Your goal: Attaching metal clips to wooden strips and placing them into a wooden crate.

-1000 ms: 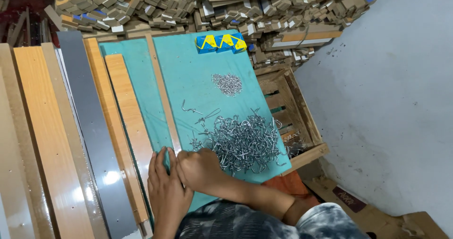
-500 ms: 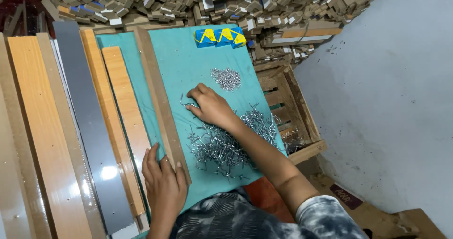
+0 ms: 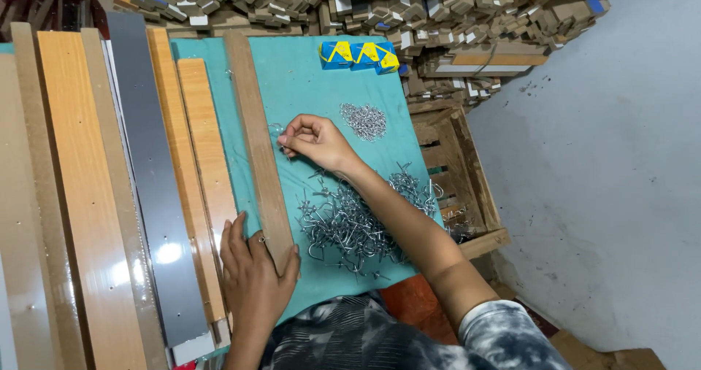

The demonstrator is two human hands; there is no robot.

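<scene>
Teal cloth (image 3: 307, 85) covers the work surface, and a long wooden strip (image 3: 252, 129) lies on it lengthwise. The left hand (image 3: 252, 279) rests flat and open on the near end of this strip, pressing it down. The right hand (image 3: 314, 140) is beside the strip, further up, with fingers pinched on a small metal hook (image 3: 277, 129). A pile of metal hooks (image 3: 350, 220) lies under the right forearm, and a smaller heap of screws (image 3: 365, 120) is near the blue and yellow boxes (image 3: 358, 55).

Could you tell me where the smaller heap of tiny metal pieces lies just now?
In the head view the smaller heap lies on the teal mat, right of the right hand and below the blue-and-yellow boxes.
</scene>
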